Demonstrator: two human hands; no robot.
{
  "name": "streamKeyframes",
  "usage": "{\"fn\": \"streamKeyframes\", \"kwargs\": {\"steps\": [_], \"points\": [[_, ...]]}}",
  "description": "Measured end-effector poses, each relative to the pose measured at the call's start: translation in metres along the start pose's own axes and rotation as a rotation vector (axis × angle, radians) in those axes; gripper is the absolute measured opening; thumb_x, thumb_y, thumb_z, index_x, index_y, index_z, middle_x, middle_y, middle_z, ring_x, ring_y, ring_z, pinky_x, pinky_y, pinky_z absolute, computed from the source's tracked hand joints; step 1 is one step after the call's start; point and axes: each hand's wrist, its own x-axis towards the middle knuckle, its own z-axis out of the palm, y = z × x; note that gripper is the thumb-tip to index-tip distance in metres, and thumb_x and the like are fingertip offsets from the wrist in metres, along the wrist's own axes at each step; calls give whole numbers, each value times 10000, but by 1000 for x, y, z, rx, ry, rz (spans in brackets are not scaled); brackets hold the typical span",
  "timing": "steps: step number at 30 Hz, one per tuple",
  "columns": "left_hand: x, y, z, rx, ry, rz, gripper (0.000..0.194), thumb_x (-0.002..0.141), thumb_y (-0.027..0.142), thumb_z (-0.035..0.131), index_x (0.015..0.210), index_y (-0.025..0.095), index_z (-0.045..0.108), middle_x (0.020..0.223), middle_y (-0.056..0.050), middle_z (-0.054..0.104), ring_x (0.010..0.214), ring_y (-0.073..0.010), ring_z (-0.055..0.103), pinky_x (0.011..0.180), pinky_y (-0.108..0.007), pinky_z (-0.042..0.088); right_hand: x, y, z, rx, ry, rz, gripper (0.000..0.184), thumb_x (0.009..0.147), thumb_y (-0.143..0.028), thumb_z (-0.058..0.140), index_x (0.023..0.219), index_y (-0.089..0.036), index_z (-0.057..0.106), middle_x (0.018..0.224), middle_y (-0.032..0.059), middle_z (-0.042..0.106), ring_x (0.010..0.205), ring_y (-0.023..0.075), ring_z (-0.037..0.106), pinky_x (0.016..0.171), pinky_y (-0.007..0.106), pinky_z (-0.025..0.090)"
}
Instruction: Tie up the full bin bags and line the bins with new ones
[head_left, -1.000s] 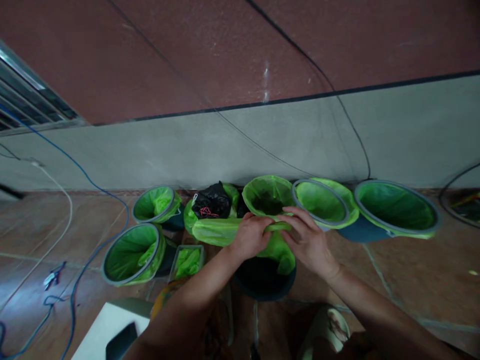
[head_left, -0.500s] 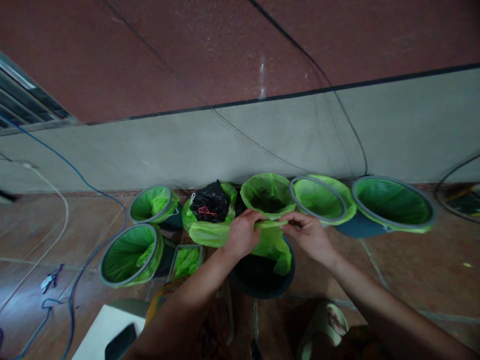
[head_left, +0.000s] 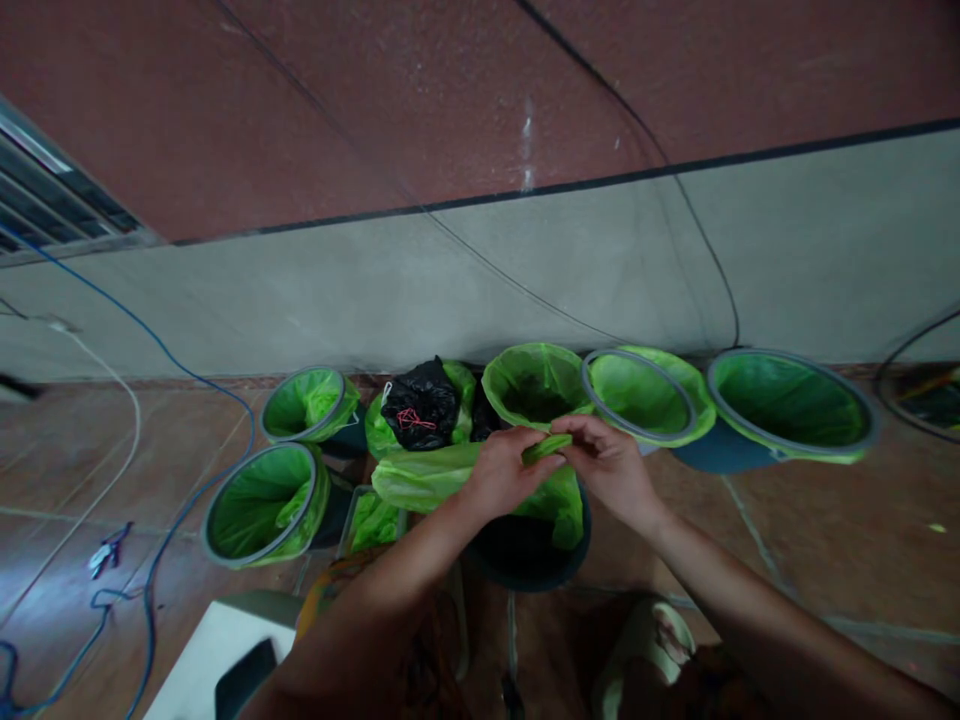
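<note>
Both hands pinch the gathered edge of a thin green plastic bag (head_left: 427, 478) above a dark bin (head_left: 525, 560). My left hand (head_left: 506, 468) has its fingers closed round the bag, whose bulk stretches out to the left. Close beside it, my right hand (head_left: 606, 465) grips the same edge between thumb and fingers. Part of the bag hangs down into the bin's right side. Behind the hands stands a bin lined with another green bag (head_left: 536, 375). To the left of that, a tied black bag (head_left: 421, 400) with a red string sits on green plastic.
Lined bins stand at right, a grey-rimmed one (head_left: 637, 395) and a blue one (head_left: 739, 455). Two more lined bins (head_left: 262, 505) are at left, near a small tray (head_left: 351, 545). A phone (head_left: 246, 680) rests on a white surface. A blue cable (head_left: 154, 575) crosses the floor.
My hands have come closer together, bunching the bag's edge that was stretched between them. My right hand has shifted slightly left. The bins stay in place.
</note>
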Motion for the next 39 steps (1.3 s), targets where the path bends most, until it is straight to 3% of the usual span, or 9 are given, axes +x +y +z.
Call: {"fn": "streamKeyframes", "kwargs": {"steps": [4, 8, 11, 16, 21, 26, 29, 32, 39], "points": [[-1, -3, 0, -35, 106, 0, 227, 881, 138, 530, 981, 207, 721, 991, -39, 746, 943, -169, 684, 914, -293, 513, 1, 0, -1, -69, -75, 37, 456, 705, -223, 714, 1153, -236, 632, 1083, 43, 701, 934, 176, 658, 857, 327, 531], [-2, -4, -7, -130, 183, -36, 299, 805, 44, 515, 932, 200, 735, 978, -27, 749, 918, -150, 684, 922, -287, 517, -3, 5, -1, -121, -211, 111, 144, 774, -249, 639, 906, -212, 683, 847, 11, 711, 810, 176, 658, 773, 312, 518], [-1, -5, -12, -176, 213, -94, 290, 783, 46, 516, 908, 187, 737, 959, -23, 748, 885, -143, 681, 884, -267, 519, -4, 8, -1, -163, -202, 136, 97, 806, -275, 603, 794, -210, 673, 748, 1, 684, 711, 164, 625, 669, 284, 482], [4, -17, -24, -183, 235, -220, 311, 793, 87, 466, 911, 176, 739, 861, 3, 738, 745, -127, 644, 745, -241, 505, 1, 7, -3, -179, -111, 120, 144, 792, -347, 652, 771, -207, 675, 679, -6, 651, 639, 151, 569, 610, 273, 439], [6, -26, -31, -336, 208, -291, 249, 823, 187, 489, 872, 151, 731, 784, -8, 711, 706, -133, 620, 681, -240, 484, 2, 9, -5, -169, -117, 130, 233, 806, -431, 656, 764, -203, 669, 677, -1, 643, 638, 153, 562, 609, 278, 435], [3, -13, -40, -357, 104, -231, 269, 759, 207, 642, 1014, 171, 722, 934, -24, 731, 836, -161, 646, 788, -262, 496, 0, 10, -4, -167, -151, 130, 240, 838, -439, 618, 787, -209, 658, 696, -7, 623, 659, 153, 554, 620, 274, 428], [1, -7, -41, -315, 76, -190, 346, 733, 304, 744, 1056, 184, 720, 931, -24, 728, 849, -172, 643, 804, -266, 490, -1, 9, -3, -171, -194, 120, 239, 866, -431, 586, 789, -213, 647, 695, -12, 610, 652, 149, 544, 610, 269, 421], [2, -9, -39, -331, 119, -179, 276, 806, 425, 681, 873, 161, 732, 779, -4, 682, 747, -145, 601, 715, -237, 470, -2, 8, -2, -199, -216, 107, 242, 891, -425, 555, 807, -217, 645, 703, -12, 611, 654, 150, 544, 613, 272, 423], [5, -16, -39, -411, 289, -200, 489, 872, 552, 549, 581, 164, 495, 564, 49, 393, 544, -73, 337, 518, -204, 310, -4, 5, -3, -354, -236, 116, 284, 922, -457, 502, 890, -219, 653, 791, 17, 682, 727, 180, 618, 660, 302, 467]]}}
